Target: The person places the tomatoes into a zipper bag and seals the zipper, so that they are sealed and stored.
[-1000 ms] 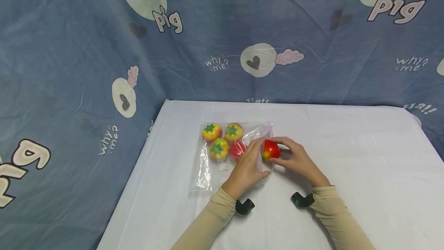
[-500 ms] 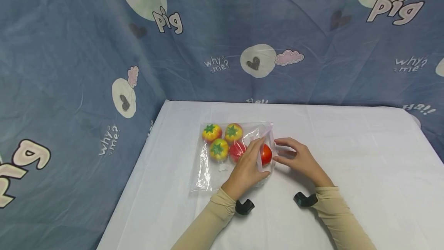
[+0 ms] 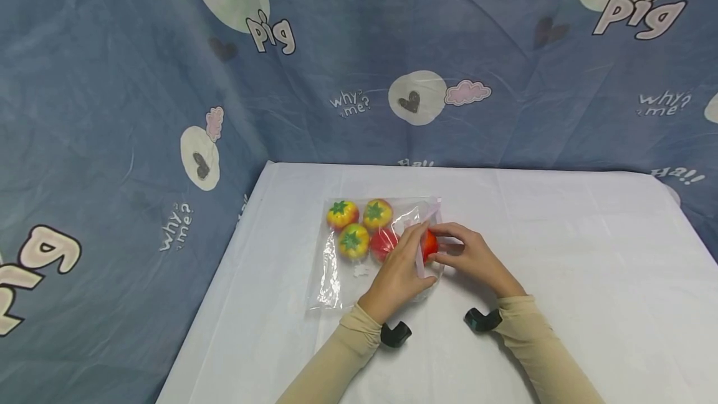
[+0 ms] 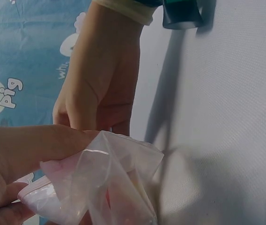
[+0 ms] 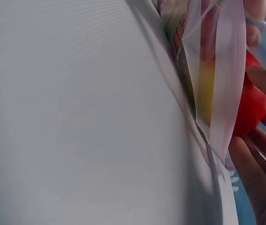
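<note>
A clear zip bag with a pink zip strip lies flat, its mouth to the right. My left hand lies over the mouth end and holds the film by the opening, thumb on one side in the left wrist view. Inside the bag sit several round toy fruits, yellow and red with green star-shaped leaves, and a redder one partly under my left hand. At the mouth, my right hand grips a red-and-yellow round fruit, thumb and fingers around it. Part of that fruit is behind the film.
A white cloth covers the table. Blue printed fabric hangs behind and to the left. Black camera mounts sit at both wrists, close above the cloth.
The red-and-yellow fruit has gone leftward into the bag's mouth. My right hand drew back off it, then came left onto it again. My left hand has stayed in place.
</note>
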`<state>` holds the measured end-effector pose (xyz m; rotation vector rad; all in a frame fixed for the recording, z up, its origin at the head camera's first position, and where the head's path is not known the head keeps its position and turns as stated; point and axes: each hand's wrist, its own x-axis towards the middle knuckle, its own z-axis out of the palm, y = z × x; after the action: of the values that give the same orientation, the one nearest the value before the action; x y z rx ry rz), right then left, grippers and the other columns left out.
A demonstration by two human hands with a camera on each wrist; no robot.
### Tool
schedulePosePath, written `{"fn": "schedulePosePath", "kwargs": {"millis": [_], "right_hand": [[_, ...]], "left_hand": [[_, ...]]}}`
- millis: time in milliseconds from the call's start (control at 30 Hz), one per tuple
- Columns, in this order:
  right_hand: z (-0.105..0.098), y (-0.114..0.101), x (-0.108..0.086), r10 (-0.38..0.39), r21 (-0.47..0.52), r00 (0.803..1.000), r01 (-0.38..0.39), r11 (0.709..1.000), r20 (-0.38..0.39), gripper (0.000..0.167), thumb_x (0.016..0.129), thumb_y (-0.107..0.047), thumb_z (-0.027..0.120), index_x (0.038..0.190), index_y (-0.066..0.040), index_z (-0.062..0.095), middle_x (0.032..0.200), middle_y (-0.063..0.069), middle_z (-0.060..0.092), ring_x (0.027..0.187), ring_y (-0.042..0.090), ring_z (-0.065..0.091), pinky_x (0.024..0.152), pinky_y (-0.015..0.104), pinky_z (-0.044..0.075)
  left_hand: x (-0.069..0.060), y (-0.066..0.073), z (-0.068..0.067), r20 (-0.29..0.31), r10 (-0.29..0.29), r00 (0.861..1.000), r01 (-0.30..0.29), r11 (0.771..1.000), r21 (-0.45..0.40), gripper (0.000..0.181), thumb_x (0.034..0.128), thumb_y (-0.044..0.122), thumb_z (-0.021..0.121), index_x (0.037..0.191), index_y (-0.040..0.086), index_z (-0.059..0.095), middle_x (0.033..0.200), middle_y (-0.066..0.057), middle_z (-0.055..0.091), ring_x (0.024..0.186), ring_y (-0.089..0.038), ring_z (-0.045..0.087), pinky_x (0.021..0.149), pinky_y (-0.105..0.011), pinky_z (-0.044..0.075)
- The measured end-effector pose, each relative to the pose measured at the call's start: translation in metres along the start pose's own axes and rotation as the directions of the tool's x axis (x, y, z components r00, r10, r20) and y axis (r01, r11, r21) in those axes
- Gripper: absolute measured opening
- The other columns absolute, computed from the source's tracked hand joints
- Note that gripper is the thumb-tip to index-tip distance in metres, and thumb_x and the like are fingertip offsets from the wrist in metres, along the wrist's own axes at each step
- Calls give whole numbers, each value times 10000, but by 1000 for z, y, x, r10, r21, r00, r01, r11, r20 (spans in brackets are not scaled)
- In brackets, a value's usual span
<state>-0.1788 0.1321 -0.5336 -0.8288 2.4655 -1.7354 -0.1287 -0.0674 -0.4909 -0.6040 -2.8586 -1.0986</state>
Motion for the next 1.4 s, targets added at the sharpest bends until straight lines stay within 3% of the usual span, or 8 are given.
{"fn": "schedulePosePath", "kwargs": {"millis": [167,400,600,800,900,1033,1233,1400], "right_hand": [[4,1,11,13,18,1000,-13,1000,2,547,762,17,877,1268,25,671,1259,211,691,1127,404,710,968,416,599],[9,1,23,-6,1,1000,6,1000,20,451,800,63,830,1225,35,681,1201,185,696,1131,174,696,975,392,606],[14,-2,29,3,3,999,-3,1000,44,335,842,52,795,1153,20,676,1136,142,675,1154,175,690,1000,376,599],[16,-3,33,35,-11,997,-34,999,65,329,836,72,781,1146,63,670,1158,228,678,1113,-72,594,1028,430,580],[16,-4,35,48,-14,996,-47,999,77,331,840,65,778,1152,76,669,1163,232,683,1087,-130,551,1034,444,576],[17,-6,37,66,-19,994,-65,998,82,346,833,74,774,1161,95,666,1188,252,686,1113,-29,597,1032,458,577],[18,-6,39,74,-33,993,-72,997,88,361,826,92,756,1169,129,649,1204,300,675,1171,369,666,1010,476,587],[19,-6,39,82,-10,992,-82,997,101,383,819,105,750,1186,126,642,1264,312,666,1211,492,634,1023,491,576]], "left_hand": [[0,0,-1,-2,9,1000,-9,1000,9,1051,741,132,932,1600,137,327,1551,-43,471,1396,-232,543,1148,-400,500],[0,-1,-1,-10,15,1000,-15,1000,2,1061,744,135,930,1609,156,315,1572,-53,453,1402,-235,536,1159,-404,490],[0,-1,-1,-26,32,999,-32,999,3,1066,735,132,935,1606,155,319,1561,-58,463,1395,-222,540,1158,-373,489],[0,-2,-1,-35,45,998,-45,999,-9,1056,740,115,928,1604,149,322,1566,-64,461,1393,-227,545,1158,-363,488],[0,-2,-1,-39,50,998,-51,999,-9,1049,742,115,926,1602,144,327,1559,-63,467,1381,-225,553,1155,-358,491],[-1,-2,-1,-41,55,998,-56,998,-10,1045,743,118,926,1600,142,329,1556,-59,468,1381,-224,553,1156,-356,489],[-1,0,-3,-41,59,997,-59,998,-14,1053,738,113,929,1602,140,326,1559,-57,462,1378,-228,555,1152,-360,491],[-1,-1,-4,-44,62,997,-63,998,-14,1066,732,109,932,1606,138,321,1563,-52,459,1389,-225,545,1160,-353,482]]}}
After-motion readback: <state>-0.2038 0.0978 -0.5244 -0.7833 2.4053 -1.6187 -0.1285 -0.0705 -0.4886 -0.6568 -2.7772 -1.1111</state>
